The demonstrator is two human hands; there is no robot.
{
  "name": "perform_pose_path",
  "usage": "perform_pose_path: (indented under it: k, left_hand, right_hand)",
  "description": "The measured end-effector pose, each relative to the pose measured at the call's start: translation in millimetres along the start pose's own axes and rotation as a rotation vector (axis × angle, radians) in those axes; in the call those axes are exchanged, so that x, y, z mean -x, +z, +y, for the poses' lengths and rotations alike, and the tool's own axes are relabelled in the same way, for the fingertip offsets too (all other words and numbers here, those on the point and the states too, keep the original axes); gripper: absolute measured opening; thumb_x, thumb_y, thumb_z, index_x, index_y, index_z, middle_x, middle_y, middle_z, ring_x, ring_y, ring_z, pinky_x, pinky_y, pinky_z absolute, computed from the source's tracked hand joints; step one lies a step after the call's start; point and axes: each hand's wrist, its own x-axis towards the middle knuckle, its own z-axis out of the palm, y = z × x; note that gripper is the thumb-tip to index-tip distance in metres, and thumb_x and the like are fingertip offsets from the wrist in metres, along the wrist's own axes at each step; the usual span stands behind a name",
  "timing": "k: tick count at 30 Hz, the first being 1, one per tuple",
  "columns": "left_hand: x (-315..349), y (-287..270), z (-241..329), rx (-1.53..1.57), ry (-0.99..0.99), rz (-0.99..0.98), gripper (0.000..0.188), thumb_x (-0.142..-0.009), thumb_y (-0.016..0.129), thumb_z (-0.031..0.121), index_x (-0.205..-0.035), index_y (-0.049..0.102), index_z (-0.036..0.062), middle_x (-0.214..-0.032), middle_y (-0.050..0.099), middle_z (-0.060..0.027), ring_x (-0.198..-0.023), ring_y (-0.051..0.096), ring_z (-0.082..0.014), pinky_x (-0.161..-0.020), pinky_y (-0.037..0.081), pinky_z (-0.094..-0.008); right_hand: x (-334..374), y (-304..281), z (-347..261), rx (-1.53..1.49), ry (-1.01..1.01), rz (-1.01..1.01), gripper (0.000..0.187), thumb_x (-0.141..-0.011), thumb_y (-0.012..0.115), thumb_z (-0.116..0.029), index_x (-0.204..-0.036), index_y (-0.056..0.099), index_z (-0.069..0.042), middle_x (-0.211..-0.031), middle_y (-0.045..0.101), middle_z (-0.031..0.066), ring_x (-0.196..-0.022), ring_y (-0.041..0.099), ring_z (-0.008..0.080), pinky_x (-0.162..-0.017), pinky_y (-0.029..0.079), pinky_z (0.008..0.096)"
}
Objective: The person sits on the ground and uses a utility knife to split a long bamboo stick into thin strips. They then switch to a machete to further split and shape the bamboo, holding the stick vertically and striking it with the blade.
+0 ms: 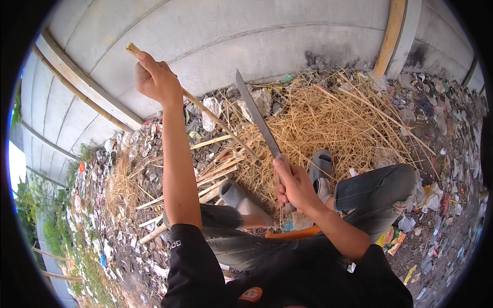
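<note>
My left hand (pixel 155 79) is raised at the upper left, its fingers wrapped round the upper end of a thin bamboo stick (pixel 218 120). From there the stick slants down to the right, its lower tip close above the straw. In my right hand (pixel 298 187) is the handle of a machete (pixel 259 120), its long dark blade pointing up and away to the left. Blade and stick are apart, with the stick to the blade's left. A heap of straw-like shavings (pixel 334 123) lies beyond my feet. Several split bamboo strips (pixel 218 172) lie left of my feet.
A grey concrete panel wall (pixel 246 41) runs behind the heap, with a bamboo pole (pixel 389 38) leaning on it. Scraps of plastic litter (pixel 431 200) cover the ground on both sides. My grey slippers (pixel 236 197) stand at the heap's near edge.
</note>
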Motion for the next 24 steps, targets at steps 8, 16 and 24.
perform_pose_path:
  k: [8,16,24]
  left_hand:
    - [7.2,21.8,-0.6,0.055,0.043,0.007,0.050,-0.105,0.058,0.040,-0.066,0.042,0.0121,-0.049,0.038,0.0036,-0.039,0.034,-0.0041,-0.037,0.021,-0.0242]
    - [-3.1,21.4,-0.9,-0.074,0.095,0.015,0.050,-0.105,0.057,0.041,-0.067,0.041,0.0129,-0.047,0.039,0.0037,-0.041,0.035,-0.0035,-0.038,0.022,-0.0238]
    - [6.3,19.7,-9.2,-0.145,0.145,0.040,0.049,-0.106,0.055,0.042,-0.069,0.040,0.0132,-0.047,0.040,0.0041,-0.042,0.032,-0.0033,-0.040,0.022,-0.0246]
  right_hand:
    - [3.2,33.6,-47.9,-0.141,-1.038,-0.078,0.020,-0.104,0.053,-0.021,-0.098,0.051,-0.002,-0.065,0.053,0.0007,-0.052,0.049,0.0055,-0.048,0.039,0.0225]
    - [-19.4,-31.2,141.6,0.147,0.157,0.179,0.060,-0.102,0.054,-0.049,-0.063,0.055,-0.003,-0.048,0.050,0.0056,-0.037,0.055,0.0181,-0.038,0.046,0.0355]
    - [-20.9,18.6,-12.7,0.039,-0.724,0.142,0.032,-0.104,0.059,-0.032,-0.097,0.057,0.000,-0.062,0.055,0.0015,-0.051,0.048,0.0093,-0.049,0.040,0.0281]
